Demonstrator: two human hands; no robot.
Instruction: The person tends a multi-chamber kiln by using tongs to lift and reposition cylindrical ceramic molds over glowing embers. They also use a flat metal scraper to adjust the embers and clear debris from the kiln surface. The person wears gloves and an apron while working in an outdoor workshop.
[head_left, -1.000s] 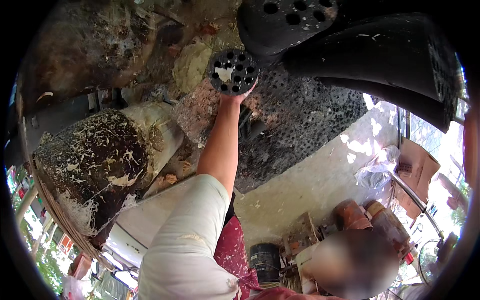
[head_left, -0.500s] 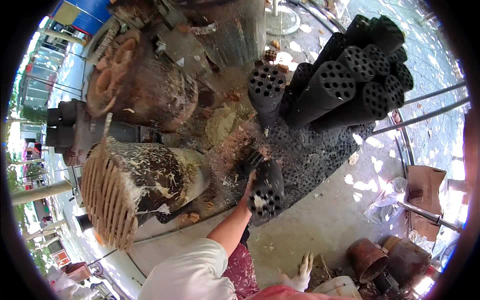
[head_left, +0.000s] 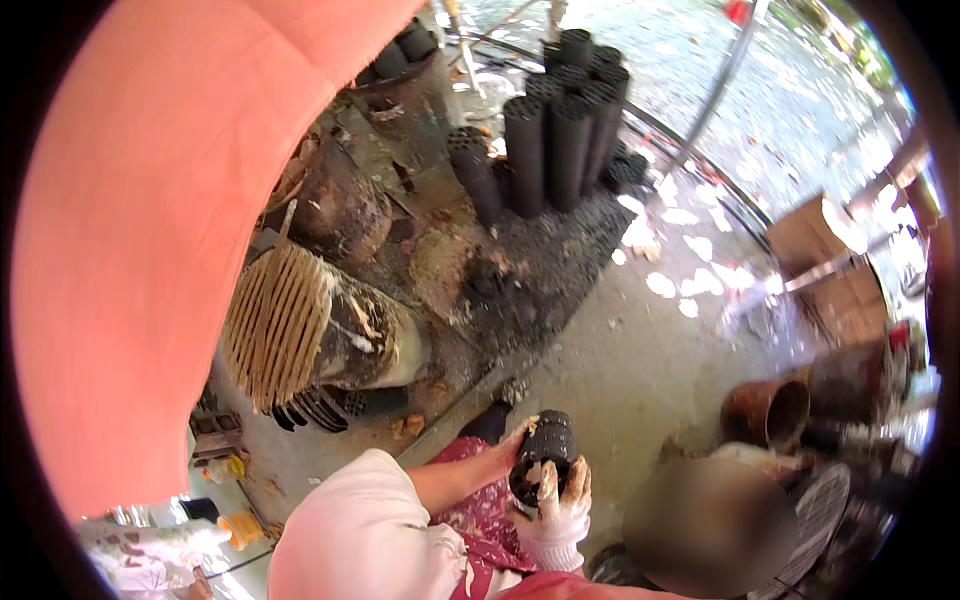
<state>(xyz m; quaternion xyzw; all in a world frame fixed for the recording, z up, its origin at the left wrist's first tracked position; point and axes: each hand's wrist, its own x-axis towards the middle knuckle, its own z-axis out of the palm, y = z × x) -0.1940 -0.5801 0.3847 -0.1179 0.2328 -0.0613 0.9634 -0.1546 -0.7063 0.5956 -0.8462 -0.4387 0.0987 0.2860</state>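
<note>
One head-worn fisheye view looks steeply down, near the left hand (head_left: pixel 511 453) and right hand (head_left: pixel 549 512), wide across the floor (head_left: pixel 610 365).

Around me: a rough, open-sided workshop or yard, it seems
Fuel corner: tall black perforated columns (head_left: pixel 570 150), like coal briquettes, upper centre, on soot-dark ground (head_left: pixel 590 240)
Drum (head_left: pixel 385 335): stained, wooden slats (head_left: pixel 275 325) across its end, left of centre
Floor (head_left: pixel 600 370): grey concrete, sun-flecked
Right side: cardboard (head_left: pixel 805 240), rusty pot (head_left: pixel 745 412)
Outdoors: daylit paving (head_left: pixel 650 60), upper right

No words, labels, numbers or signs are readable (not one).
</note>
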